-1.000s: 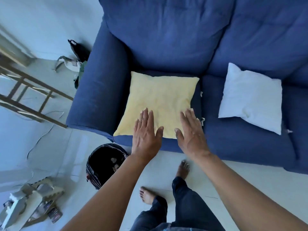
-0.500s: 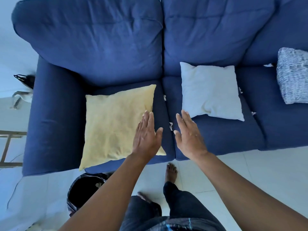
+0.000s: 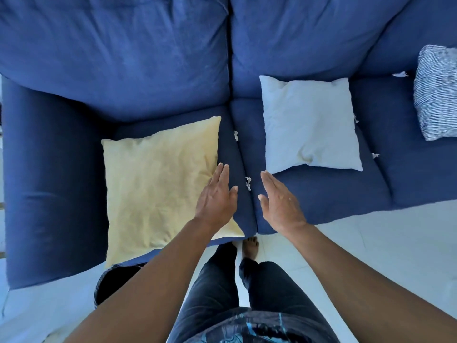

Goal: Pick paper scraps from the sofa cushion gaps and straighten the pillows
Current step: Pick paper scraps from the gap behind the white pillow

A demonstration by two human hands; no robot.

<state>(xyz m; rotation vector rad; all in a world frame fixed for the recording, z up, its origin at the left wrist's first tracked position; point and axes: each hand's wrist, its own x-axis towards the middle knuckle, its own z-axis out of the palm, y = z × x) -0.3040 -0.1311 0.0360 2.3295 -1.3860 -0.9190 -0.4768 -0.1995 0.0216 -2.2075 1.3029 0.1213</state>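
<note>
A blue sofa point(image 3: 321, 194) fills the view. A yellow pillow point(image 3: 153, 184) lies flat on the left seat cushion and a white pillow point(image 3: 309, 122) on the middle one. A striped pillow point(image 3: 437, 92) sits at the far right. White paper scraps point(image 3: 248, 183) stick out of the gap between the left and middle cushions, with another scrap point(image 3: 236, 135) farther back. More scraps point(image 3: 375, 155) lie in the gap right of the white pillow. My left hand point(image 3: 216, 196) and right hand point(image 3: 280, 201) hover flat on either side of the near scrap, both empty.
A black bin bag point(image 3: 111, 283) stands on the white floor by the sofa's front left, partly behind my left arm. My legs and a bare foot point(image 3: 250, 247) stand close to the sofa front. A further scrap point(image 3: 400, 74) lies by the striped pillow.
The view has shifted right along the sofa. My hands have left the yellow pillow and now flank the gap between the left and middle cushions.
</note>
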